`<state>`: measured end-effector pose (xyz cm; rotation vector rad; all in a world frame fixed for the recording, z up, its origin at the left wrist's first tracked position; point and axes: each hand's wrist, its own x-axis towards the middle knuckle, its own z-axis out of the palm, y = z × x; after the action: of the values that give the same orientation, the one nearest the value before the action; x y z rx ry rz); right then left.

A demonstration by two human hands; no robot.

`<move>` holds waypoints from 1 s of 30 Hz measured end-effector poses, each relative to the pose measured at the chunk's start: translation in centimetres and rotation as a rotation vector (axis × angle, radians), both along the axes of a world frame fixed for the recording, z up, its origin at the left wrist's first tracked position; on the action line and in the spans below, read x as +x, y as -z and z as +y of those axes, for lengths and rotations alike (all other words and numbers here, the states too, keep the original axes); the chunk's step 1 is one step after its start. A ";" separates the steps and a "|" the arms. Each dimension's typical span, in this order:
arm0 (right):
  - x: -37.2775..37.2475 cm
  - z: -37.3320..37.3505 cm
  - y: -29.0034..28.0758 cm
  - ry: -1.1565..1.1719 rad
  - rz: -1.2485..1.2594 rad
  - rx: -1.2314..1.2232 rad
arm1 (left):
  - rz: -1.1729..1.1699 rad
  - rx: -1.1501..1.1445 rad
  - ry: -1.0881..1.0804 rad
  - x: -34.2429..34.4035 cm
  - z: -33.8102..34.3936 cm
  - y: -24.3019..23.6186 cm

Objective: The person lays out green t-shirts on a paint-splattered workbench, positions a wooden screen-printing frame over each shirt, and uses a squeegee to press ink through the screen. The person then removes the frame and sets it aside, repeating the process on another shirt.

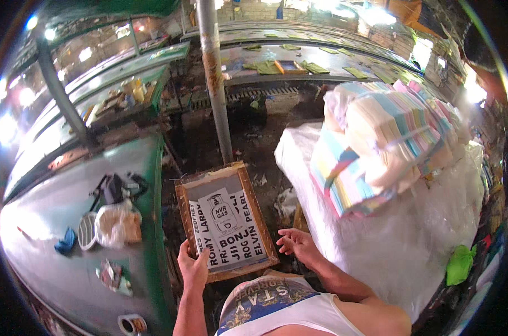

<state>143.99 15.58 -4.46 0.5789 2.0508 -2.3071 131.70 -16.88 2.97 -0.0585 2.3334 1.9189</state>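
A rectangular wooden-edged frame (pixel 255 215), which looks like a printing screen, is in front of my body, tilted slightly. Across its face is a white sheet (pixel 227 227) with bold black lettering and a jar-shaped drawing. My left hand (pixel 192 267) grips the frame's lower left edge, thumb over the front and the other fingers mostly hidden behind. Just off the frame's lower right edge, my right hand (pixel 300 246) hangs with loosely bent, parted fingers and holds nothing.
A metal post (pixel 213 78) rises just beyond the frame. To the left runs a long grey table (pixel 69 185) carrying a plastic bag (pixel 117 225), a dark strapped item (pixel 113 189) and a tape roll (pixel 132 323). Bundled striped cloth (pixel 388 134) sits on a white plastic-wrapped pile (pixel 377 246) at right.
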 end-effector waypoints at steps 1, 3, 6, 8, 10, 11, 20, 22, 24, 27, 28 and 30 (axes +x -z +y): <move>-2.2 1.0 0.1 0.011 0.030 -0.054 | 0.006 -0.004 -0.032 -2.7 1.6 -0.4; -6.7 3.0 0.2 0.062 0.051 -0.058 | 0.018 -0.035 -0.080 -7.6 4.9 -1.1; -12.5 5.6 0.2 0.111 0.067 -0.005 | 0.058 0.007 0.030 -14.9 8.6 -1.2; -16.0 7.5 -0.6 0.143 0.058 0.055 | 0.010 0.041 0.098 -19.0 10.7 -1.2; -18.0 8.9 -1.9 0.213 0.071 0.086 | -0.011 0.083 0.092 -22.2 12.8 -1.1; -19.5 9.7 -2.5 0.240 0.076 0.116 | 0.011 0.098 0.133 -24.8 14.4 -1.1; -33.2 15.6 -1.0 0.575 0.185 0.129 | 0.064 0.189 0.343 -45.5 24.0 2.7; -37.2 16.8 -1.0 0.655 0.179 0.121 | 0.043 0.137 0.402 -50.4 26.3 2.7; -42.0 17.8 -1.3 0.736 0.102 0.078 | 0.014 0.069 0.459 -55.6 28.4 2.1; -48.1 20.7 -2.4 0.692 0.181 0.179 | 0.078 0.100 0.519 -63.0 32.4 2.1; -49.2 20.9 -2.6 0.701 0.184 0.180 | 0.026 0.130 0.539 -64.7 33.1 2.4; -50.7 22.1 -3.0 0.743 0.205 0.253 | 0.118 0.076 0.579 -67.9 35.0 3.2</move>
<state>93.29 37.64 -1.43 1.3704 2.5754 -2.5322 63.79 18.15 -0.21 0.6743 2.0255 1.7360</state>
